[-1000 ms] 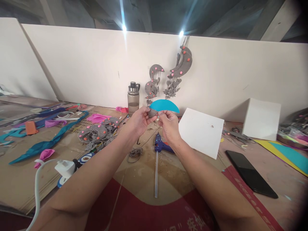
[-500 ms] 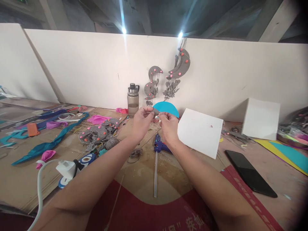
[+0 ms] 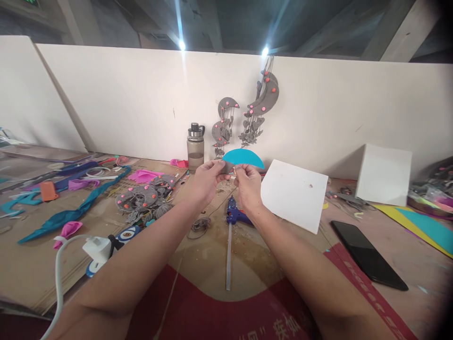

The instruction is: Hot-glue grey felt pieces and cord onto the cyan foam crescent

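Head view: we see both hands raised together above the counter (image 3: 198, 264), pinching a blue crescent-shaped cutout (image 3: 244, 157) between them. Our left hand (image 3: 207, 179) closes its fingertips on the cutout's left tip, where a small grey piece (image 3: 227, 166) also sits against the fingers; our right hand (image 3: 249, 185) grips the lower edge just beside it, thumb on the near face. The cutout's long axis runs from 9 o'clock to 3 o'clock, its curved edge toward 12 o'clock, and most of its span reaches out toward 3 o'clock past the right hand, unsupported. Both hands are thus crowded at the left end, the left one nearer the tip. Directly below the hands, toward 6 o'clock, a blue glue gun (image 3: 236, 216) lies on the counter with a clear glue stick (image 3: 228, 257) trailing toward us. At 9 o'clock lie grey ornaments with pink dots (image 3: 145, 197); at 3 o'clock a white board (image 3: 295, 193) and, nearer us, a black phone (image 3: 368, 261). A water bottle (image 3: 196, 147) stands at 11 o'clock against the white wall.
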Demonstrator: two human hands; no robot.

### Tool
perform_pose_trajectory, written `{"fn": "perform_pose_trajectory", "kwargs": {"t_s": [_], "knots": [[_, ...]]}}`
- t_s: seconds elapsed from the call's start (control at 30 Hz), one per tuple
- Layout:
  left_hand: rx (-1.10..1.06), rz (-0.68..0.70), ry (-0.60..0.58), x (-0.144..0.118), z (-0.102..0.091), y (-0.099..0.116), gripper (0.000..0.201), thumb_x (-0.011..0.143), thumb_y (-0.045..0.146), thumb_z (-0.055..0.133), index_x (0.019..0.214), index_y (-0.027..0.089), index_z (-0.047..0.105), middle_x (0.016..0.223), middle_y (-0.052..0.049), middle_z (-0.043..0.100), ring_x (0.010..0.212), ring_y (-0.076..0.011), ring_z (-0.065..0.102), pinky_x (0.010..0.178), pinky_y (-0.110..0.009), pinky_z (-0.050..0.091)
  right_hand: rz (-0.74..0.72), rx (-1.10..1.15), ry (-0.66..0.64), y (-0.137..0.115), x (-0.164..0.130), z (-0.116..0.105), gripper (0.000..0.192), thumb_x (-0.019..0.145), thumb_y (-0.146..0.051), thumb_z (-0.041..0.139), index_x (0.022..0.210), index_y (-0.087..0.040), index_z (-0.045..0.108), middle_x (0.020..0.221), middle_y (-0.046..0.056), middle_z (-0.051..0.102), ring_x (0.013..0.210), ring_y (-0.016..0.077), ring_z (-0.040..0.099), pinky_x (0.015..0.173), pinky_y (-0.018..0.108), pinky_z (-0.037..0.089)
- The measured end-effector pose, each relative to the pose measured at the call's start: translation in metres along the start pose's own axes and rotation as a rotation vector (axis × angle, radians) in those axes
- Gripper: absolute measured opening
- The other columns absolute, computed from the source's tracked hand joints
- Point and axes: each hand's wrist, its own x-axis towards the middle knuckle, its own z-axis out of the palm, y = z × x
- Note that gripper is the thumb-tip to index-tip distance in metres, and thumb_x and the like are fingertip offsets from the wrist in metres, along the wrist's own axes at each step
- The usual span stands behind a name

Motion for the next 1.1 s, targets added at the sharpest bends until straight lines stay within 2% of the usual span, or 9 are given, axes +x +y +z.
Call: {"fn": "perform_pose_trajectory", "kwargs": {"t_s": [0.17, 0.3, 0.43, 0.5, 0.57, 0.67, 0.77, 0.93, 1.1], "knots": [[-0.049, -0.055, -0.050, 0.001, -0.002, 0.003, 0.010, 0.072, 0.021, 0.067, 0.074, 0.011, 0.063, 0.075, -0.005, 0.063, 0.070, -0.0118, 0.059, 0.056, -0.022, 0.045, 0.037, 0.158, -0.025, -0.005, -0.003, 0.002, 0.016, 0.075, -0.034, 0.063, 0.071, -0.019, 0.057, 0.060, -0.006, 0.049, 0.047, 0.0061, 0.029, 0.046, 0.023, 0.022], [-0.111, -0.175, -0.040, 0.004, -0.003, 0.014, 0.004, 0.072, 0.016, 0.061, 0.071, 0.012, 0.060, 0.068, -0.004, 0.062, 0.062, -0.0103, 0.057, 0.056, -0.021, 0.046, 0.107, 0.250, -0.108, -0.014, -0.006, 0.003, 0.018, 0.072, -0.033, 0.065, 0.069, -0.019, 0.055, 0.061, -0.006, 0.051, 0.047, 0.0053, 0.029, 0.045, 0.022, 0.023], [-0.141, -0.311, -0.023, 0.008, -0.005, 0.023, 0.002, 0.071, 0.012, 0.057, 0.069, 0.012, 0.057, 0.063, -0.003, 0.061, 0.055, -0.0092, 0.054, 0.053, -0.020, 0.044, 0.148, 0.265, -0.149, -0.019, -0.006, 0.004, 0.021, 0.069, -0.035, 0.067, 0.068, -0.019, 0.055, 0.067, -0.004, 0.058, 0.047, 0.0048, 0.029, 0.044, 0.022, 0.024], [-0.117, -0.320, -0.033, 0.008, -0.005, 0.022, 0.003, 0.071, 0.013, 0.059, 0.071, 0.012, 0.057, 0.064, -0.003, 0.060, 0.054, -0.0088, 0.054, 0.051, -0.020, 0.043, 0.132, 0.233, -0.141, -0.018, -0.006, 0.004, 0.020, 0.070, -0.036, 0.066, 0.068, -0.018, 0.057, 0.064, -0.004, 0.055, 0.047, 0.0049, 0.029, 0.045, 0.022, 0.024], [-0.063, -0.223, -0.032, 0.006, -0.003, 0.017, 0.009, 0.072, 0.016, 0.065, 0.073, 0.012, 0.057, 0.066, -0.003, 0.061, 0.059, -0.0094, 0.057, 0.053, -0.019, 0.044, 0.116, 0.200, -0.107, -0.015, -0.005, 0.004, 0.020, 0.072, -0.036, 0.065, 0.068, -0.017, 0.059, 0.057, -0.006, 0.047, 0.047, 0.0053, 0.026, 0.044, 0.023, 0.022], [0.060, 0.045, 0.041, 0.001, 0.000, 0.005, 0.020, 0.072, 0.023, 0.071, 0.080, 0.015, 0.054, 0.075, -0.003, 0.062, 0.067, -0.0117, 0.061, 0.060, -0.023, 0.049, 0.104, 0.173, -0.030, -0.010, -0.004, 0.003, 0.019, 0.074, -0.036, 0.063, 0.069, -0.018, 0.058, 0.052, -0.009, 0.035, 0.046, 0.0062, 0.022, 0.044, 0.024, 0.017], [0.263, 0.226, 0.071, -0.002, 0.003, -0.003, 0.027, 0.071, 0.022, 0.072, 0.091, 0.017, 0.055, 0.089, -0.003, 0.064, 0.076, -0.0131, 0.063, 0.069, -0.027, 0.052, 0.095, 0.139, 0.029, -0.008, -0.003, 0.002, 0.020, 0.074, -0.036, 0.062, 0.068, -0.020, 0.053, 0.052, -0.009, 0.030, 0.046, 0.0070, 0.021, 0.045, 0.025, 0.017], [0.489, 0.336, 0.107, -0.005, 0.004, -0.006, 0.043, 0.065, 0.016, 0.075, 0.102, 0.018, 0.053, 0.102, -0.006, 0.063, 0.086, -0.0138, 0.062, 0.076, -0.025, 0.049, 0.008, -0.079, 0.075, -0.013, -0.007, 0.003, 0.017, 0.075, -0.035, 0.059, 0.071, -0.020, 0.055, 0.056, -0.007, 0.037, 0.052, 0.0091, 0.031, 0.051, 0.025, 0.029], [0.630, 0.401, 0.222, -0.009, 0.004, -0.005, 0.043, 0.064, 0.020, 0.078, 0.097, 0.019, 0.050, 0.085, 0.000, 0.059, 0.074, -0.0116, 0.057, 0.066, -0.023, 0.043, -0.118, -0.255, 0.065, -0.013, -0.012, 0.005, 0.012, 0.076, -0.031, 0.057, 0.075, -0.020, 0.060, 0.062, -0.005, 0.046, 0.060, 0.0109, 0.043, 0.061, 0.025, 0.038]]}}
